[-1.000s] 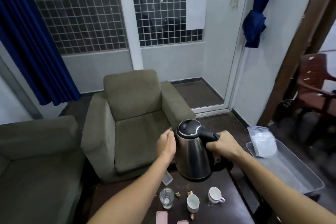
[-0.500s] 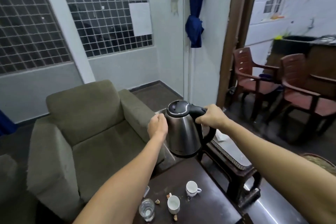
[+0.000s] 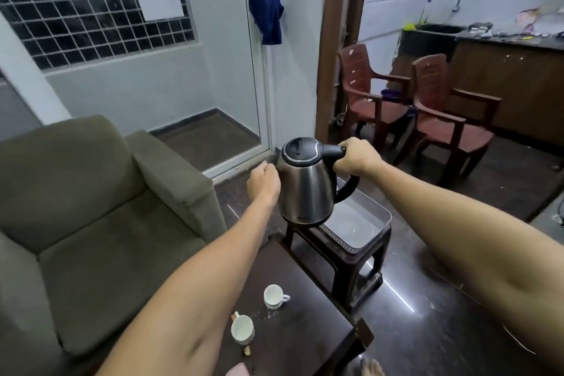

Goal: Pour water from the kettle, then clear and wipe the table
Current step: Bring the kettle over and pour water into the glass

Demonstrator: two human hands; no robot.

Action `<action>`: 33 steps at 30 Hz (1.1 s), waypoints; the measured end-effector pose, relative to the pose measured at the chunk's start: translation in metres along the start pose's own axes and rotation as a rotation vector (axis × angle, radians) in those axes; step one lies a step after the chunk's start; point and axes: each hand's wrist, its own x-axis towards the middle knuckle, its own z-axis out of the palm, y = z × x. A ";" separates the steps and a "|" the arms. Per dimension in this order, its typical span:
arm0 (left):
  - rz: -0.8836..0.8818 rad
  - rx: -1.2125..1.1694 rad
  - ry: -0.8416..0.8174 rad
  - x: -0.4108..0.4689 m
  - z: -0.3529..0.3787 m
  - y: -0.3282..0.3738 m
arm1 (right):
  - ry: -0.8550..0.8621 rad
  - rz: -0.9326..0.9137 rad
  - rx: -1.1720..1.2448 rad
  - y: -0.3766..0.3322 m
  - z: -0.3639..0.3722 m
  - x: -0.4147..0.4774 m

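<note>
Your right hand [image 3: 355, 156] grips the black handle of the steel kettle [image 3: 306, 189], fingers wrapped round it, and holds it upright in the air with the lid closed. Your left hand [image 3: 264, 181] sits against the kettle's left side with its fingers curled; you cannot tell whether it holds anything.

Under the kettle and to its right, a metal tray [image 3: 378, 223] rests on a dark plastic stool [image 3: 360, 256], and the kettle's base hides the tray's near left corner. Nearer to you than the kettle lies the dark wooden table [image 3: 305, 345], its far edge close beside the stool. It carries two white cups [image 3: 274, 296] [image 3: 242, 330] and scattered crumbs [image 3: 247, 351].

Left of the kettle, the arm of the olive armchair [image 3: 91, 207] stands close to your left forearm. Beyond the kettle to the right, two reddish plastic chairs [image 3: 366, 94] [image 3: 448, 113] stand well apart from it, with bare dark floor between.
</note>
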 end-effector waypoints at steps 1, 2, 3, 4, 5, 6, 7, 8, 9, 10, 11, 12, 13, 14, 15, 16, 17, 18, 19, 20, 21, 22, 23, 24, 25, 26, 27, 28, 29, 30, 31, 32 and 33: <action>-0.004 -0.002 -0.011 0.002 0.014 0.000 | 0.013 0.017 -0.018 0.012 0.000 0.008; -0.015 -0.002 -0.017 0.003 0.028 -0.001 | 0.025 0.028 -0.039 0.024 0.000 0.017; -0.032 -0.007 -0.020 0.004 0.043 -0.003 | 0.032 0.033 -0.057 0.036 0.000 0.025; -0.054 -0.023 -0.021 0.005 0.058 -0.005 | 0.031 0.030 -0.072 0.047 0.000 0.035; -0.078 -0.044 -0.017 0.007 0.074 -0.007 | 0.027 0.027 -0.080 0.059 -0.001 0.046; -0.101 -0.064 -0.010 0.010 0.090 -0.009 | 0.020 0.023 -0.084 0.071 -0.001 0.057; -0.126 -0.079 -0.002 0.013 0.106 -0.012 | 0.007 0.019 -0.089 0.083 -0.001 0.069; -0.149 -0.090 0.002 0.017 0.122 -0.014 | -0.007 0.017 -0.095 0.096 0.000 0.081; -0.168 -0.098 0.004 0.020 0.138 -0.017 | -0.020 0.020 -0.101 0.108 0.001 0.093; -0.185 -0.104 0.008 0.023 0.154 -0.020 | -0.035 0.022 -0.109 0.120 0.002 0.105; -0.206 -0.106 0.014 0.027 0.169 -0.023 | -0.054 0.021 -0.115 0.132 0.004 0.117; -0.229 -0.108 0.020 0.031 0.183 -0.027 | -0.077 0.020 -0.116 0.145 0.007 0.129; -0.251 -0.113 0.024 0.036 0.198 -0.032 | -0.100 0.017 -0.118 0.157 0.011 0.140; -0.272 -0.122 0.025 0.040 0.212 -0.038 | -0.122 0.014 -0.122 0.169 0.015 0.150; -0.294 -0.128 0.025 0.044 0.225 -0.045 | -0.142 0.011 -0.127 0.182 0.020 0.160; -0.313 -0.133 0.027 0.047 0.239 -0.051 | -0.159 0.008 -0.133 0.193 0.025 0.170; -0.332 -0.136 0.032 0.051 0.251 -0.057 | -0.175 0.005 -0.139 0.204 0.031 0.180; -0.354 -0.139 0.039 0.054 0.262 -0.064 | -0.192 0.002 -0.142 0.215 0.038 0.189; -0.375 -0.142 0.040 0.057 0.273 -0.071 | -0.208 -0.001 -0.141 0.226 0.046 0.198; -0.393 -0.151 0.036 0.060 0.282 -0.077 | -0.222 -0.003 -0.139 0.235 0.053 0.205; -0.406 -0.166 0.028 0.063 0.290 -0.084 | -0.229 -0.004 -0.139 0.244 0.059 0.211; -0.418 -0.184 0.017 0.067 0.298 -0.090 | -0.233 -0.008 -0.141 0.253 0.066 0.216; -0.435 -0.203 0.009 0.070 0.306 -0.098 | -0.237 -0.012 -0.146 0.261 0.072 0.221; -0.451 -0.223 0.005 0.071 0.313 -0.105 | -0.241 -0.015 -0.147 0.270 0.079 0.224; -0.462 -0.240 -0.001 0.072 0.319 -0.112 | -0.242 -0.015 -0.145 0.278 0.085 0.227; -0.467 -0.249 -0.010 0.073 0.324 -0.119 | -0.243 -0.016 -0.142 0.285 0.090 0.229; -0.470 -0.248 -0.021 0.073 0.328 -0.126 | -0.245 -0.018 -0.139 0.292 0.095 0.232; -0.475 -0.245 -0.031 0.074 0.332 -0.132 | -0.249 -0.022 -0.137 0.297 0.100 0.234; -0.483 -0.247 -0.036 0.077 0.336 -0.139 | -0.253 -0.029 -0.138 0.301 0.105 0.236; -0.492 -0.250 -0.037 0.079 0.338 -0.144 | -0.259 -0.035 -0.142 0.305 0.109 0.238; -0.502 -0.256 -0.037 0.082 0.342 -0.149 | -0.262 -0.037 -0.145 0.309 0.113 0.240; -0.510 -0.255 -0.039 0.084 0.345 -0.154 | -0.266 -0.035 -0.146 0.313 0.117 0.242; -0.511 -0.247 -0.043 0.085 0.349 -0.158 | -0.269 -0.032 -0.148 0.317 0.120 0.244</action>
